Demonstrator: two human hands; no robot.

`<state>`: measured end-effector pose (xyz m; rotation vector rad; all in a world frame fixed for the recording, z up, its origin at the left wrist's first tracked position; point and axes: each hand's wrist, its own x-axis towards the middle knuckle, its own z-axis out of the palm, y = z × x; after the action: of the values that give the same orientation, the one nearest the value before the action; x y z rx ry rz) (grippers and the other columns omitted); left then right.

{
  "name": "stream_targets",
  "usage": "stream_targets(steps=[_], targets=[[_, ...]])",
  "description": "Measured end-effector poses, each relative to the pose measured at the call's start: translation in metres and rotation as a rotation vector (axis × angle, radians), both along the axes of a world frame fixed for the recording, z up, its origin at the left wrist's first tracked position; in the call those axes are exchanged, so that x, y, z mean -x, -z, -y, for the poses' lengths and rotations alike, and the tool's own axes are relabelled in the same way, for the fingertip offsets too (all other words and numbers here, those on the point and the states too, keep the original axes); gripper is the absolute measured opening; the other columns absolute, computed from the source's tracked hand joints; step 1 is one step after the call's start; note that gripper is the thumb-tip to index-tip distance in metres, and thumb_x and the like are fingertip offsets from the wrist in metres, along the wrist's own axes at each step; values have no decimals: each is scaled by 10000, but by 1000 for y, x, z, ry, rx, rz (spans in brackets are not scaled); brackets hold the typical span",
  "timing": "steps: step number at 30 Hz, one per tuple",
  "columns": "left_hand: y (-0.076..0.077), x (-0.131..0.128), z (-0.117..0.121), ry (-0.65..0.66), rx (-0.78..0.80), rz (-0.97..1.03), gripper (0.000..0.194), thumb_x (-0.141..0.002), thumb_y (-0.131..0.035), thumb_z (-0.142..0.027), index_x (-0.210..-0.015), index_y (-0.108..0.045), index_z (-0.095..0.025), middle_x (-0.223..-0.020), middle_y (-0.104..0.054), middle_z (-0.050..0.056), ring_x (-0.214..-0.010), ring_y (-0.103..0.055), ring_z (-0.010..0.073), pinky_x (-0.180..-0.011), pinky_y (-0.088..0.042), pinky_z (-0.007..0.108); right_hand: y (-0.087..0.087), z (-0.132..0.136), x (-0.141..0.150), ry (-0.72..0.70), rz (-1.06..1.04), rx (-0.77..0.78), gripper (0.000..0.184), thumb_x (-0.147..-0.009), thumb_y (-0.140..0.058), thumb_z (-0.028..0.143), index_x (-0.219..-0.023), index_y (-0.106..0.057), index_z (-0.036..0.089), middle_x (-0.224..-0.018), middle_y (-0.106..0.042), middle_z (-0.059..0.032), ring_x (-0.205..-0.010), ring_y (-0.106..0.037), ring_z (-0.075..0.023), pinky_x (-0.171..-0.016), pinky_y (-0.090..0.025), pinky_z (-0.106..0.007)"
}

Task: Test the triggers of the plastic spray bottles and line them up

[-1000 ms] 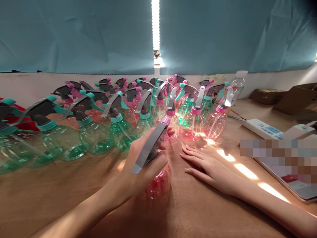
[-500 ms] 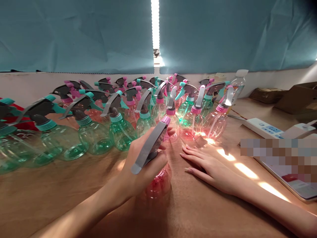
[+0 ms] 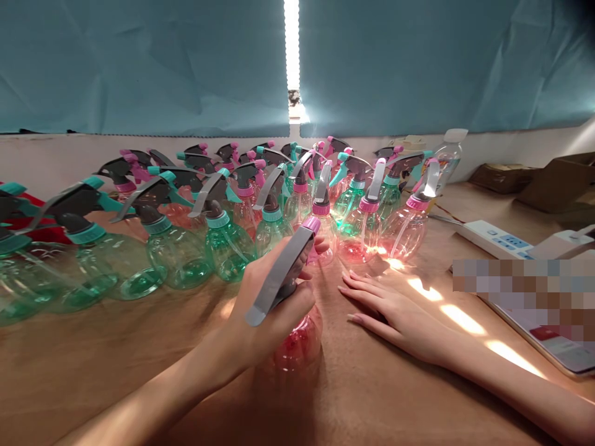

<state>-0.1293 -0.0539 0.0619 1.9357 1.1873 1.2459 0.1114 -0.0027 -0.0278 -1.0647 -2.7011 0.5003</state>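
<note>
In the head view, shows next to no change over the past second, apart from a very slight drift of the background, probably from the head. Still grips a pink spray bottle [image 3: 300, 347] in the left hand [image 3: 281, 319], wrapped firmly around its upper part beneath the grey handle [image 3: 281, 282], at the near middle of the tabletop [image 3: 381, 402]. Keeps it roughly upright, with the pink nozzle [image 3: 312, 224] at the far end, towards the pink bottles [image 3: 367, 241] standing beyond. Still rests the right hand [image 3: 390, 310] palm down on the tabletop, clasping nothing, apart from the left and from the held bottle. Leaves untouched the green bottles [image 3: 179, 260] at the left and the power strip [image 3: 493, 238] at the right. Suggests, as a judgement, a steady hold rather than a shift in progress. Cannot make out any squeeze of the trigger, hidden from sight.
</note>
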Motion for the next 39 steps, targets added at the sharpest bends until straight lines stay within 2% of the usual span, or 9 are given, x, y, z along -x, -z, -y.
stream_targets(steps=[5,21,27,35,39], targets=[[1,1,2,-11,13,-16,84,-786,-506,-138,-812,-531,-214,-735,-574,-8,-607,-498,148,-554,-430,283,-1,0,1,-4,44,-13,574,-957,-352,524,-1451,-369,231,-1525,-339,-19,-1409,-305,-233,-1148,-291,-472],[-1,0,1,5,27,0,84,-764,-505,-146,-788,-494,-227,-714,-534,-19,-560,-423,136,-496,-362,269,0,0,0,-4,-27,-1,548,-948,-405,492,-1436,-396,243,-1506,-376,-38,-1398,-325,-257,-1138,-300,-496],[-1,0,0,-4,10,-5,104,-744,-504,-132,-775,-474,-227,-709,-527,-25,-556,-426,134,-493,-359,271,-2,1,1,6,9,2,564,-953,-373,512,-1438,-394,225,-1514,-361,-39,-1403,-316,-246,-1146,-291,-483],[-1,0,1,22,45,-3,181,-767,-507,-117,-906,-526,-230,-737,-556,-27,-568,-457,135,-493,-371,264,-1,2,1,10,-24,18,549,-947,-401,498,-1436,-397,247,-1507,-376,-32,-1405,-311,-249,-1152,-278,-490],[-5,-1,0,34,17,-5,189,-749,-495,-119,-899,-552,-219,-745,-559,-19,-579,-468,136,-505,-386,262,-1,2,1,10,-26,12,547,-948,-401,497,-1436,-397,249,-1510,-366,-34,-1404,-313,-258,-1144,-288,-502]])
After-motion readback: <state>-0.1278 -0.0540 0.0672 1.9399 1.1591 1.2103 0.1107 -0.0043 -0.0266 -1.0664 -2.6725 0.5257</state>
